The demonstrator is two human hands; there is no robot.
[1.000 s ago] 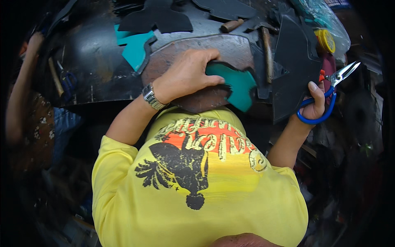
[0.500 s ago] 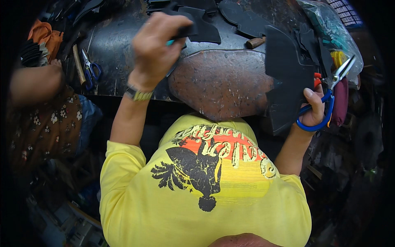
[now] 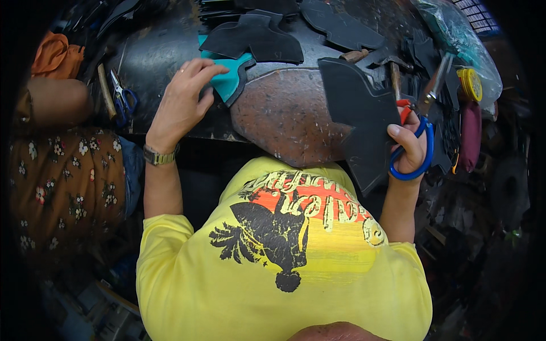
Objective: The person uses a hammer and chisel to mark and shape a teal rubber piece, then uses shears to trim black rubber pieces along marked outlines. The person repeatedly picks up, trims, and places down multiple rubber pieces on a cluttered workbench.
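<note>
My left hand (image 3: 185,102) is over the table with fingers loosely bent and thumb apart, holding nothing. Its fingertips are at the edge of a teal piece with a black edge (image 3: 230,79), partly under black cut-out sheets (image 3: 256,40). In my right hand (image 3: 410,145) are scissors with blue handles (image 3: 426,162), blades pointing up and away. The same hand has a large notched black sheet piece (image 3: 364,113) against its fingers, hanging over the right end of a brown worn board (image 3: 284,116). Part of that grip is hidden behind the sheet.
A hammer (image 3: 395,77) and a wooden handle (image 3: 355,55) lie beyond the sheet. Other scissors (image 3: 124,99) and a wooden stick (image 3: 106,91) are at left, beside another person's arm (image 3: 60,105). A plastic bag (image 3: 463,51) and yellow spool (image 3: 471,84) stand at right.
My left hand has let go of a black piece at the pile and drawn back left and nearer, uncovering the teal piece. My right hand moved left with the scissors and black sheet.
</note>
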